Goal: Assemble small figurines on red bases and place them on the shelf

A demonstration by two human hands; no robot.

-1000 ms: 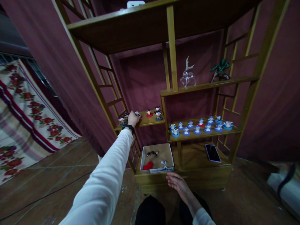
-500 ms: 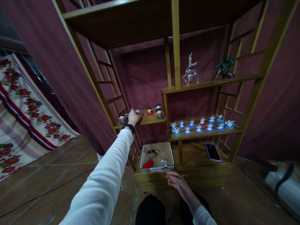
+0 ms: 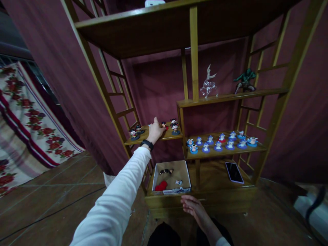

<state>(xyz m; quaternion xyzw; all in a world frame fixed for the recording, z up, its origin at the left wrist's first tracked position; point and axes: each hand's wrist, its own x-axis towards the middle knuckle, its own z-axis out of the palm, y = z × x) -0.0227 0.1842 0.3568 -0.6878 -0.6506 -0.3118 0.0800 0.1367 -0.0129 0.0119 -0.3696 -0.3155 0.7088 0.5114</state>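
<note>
My left hand [image 3: 155, 131] reaches over the upper-left shelf [image 3: 169, 136], fingers apart, its thumb side close to a small figurine [image 3: 164, 125] with a black cap and red base. Whether they touch I cannot tell. Behind my fingers, a whitish figurine [image 3: 150, 125] is mostly hidden. Two black-haired figurines stand at the shelf's left end, the front one [image 3: 133, 134] on a dark base. A similar pair, with a front figurine [image 3: 175, 128], stands at the right end. My right hand [image 3: 192, 206] hovers before the cabinet's lower front, fingers stretched out, holding nothing.
Below stands an open box [image 3: 188, 171] with a red piece [image 3: 161, 186], a dark piece [image 3: 166, 171] and a small whitish figurine [image 3: 178, 182]. Several blue-based figurines [image 3: 218, 146] fill the right shelf. A phone [image 3: 234, 172], a clear deer [image 3: 208, 86] and a green figure [image 3: 246, 81] stand or lie around it.
My left hand has moved right along the shelf, from beside the whitish figurine to the red-based one. The view has tilted up slightly. My right hand keeps about the same pose.
</note>
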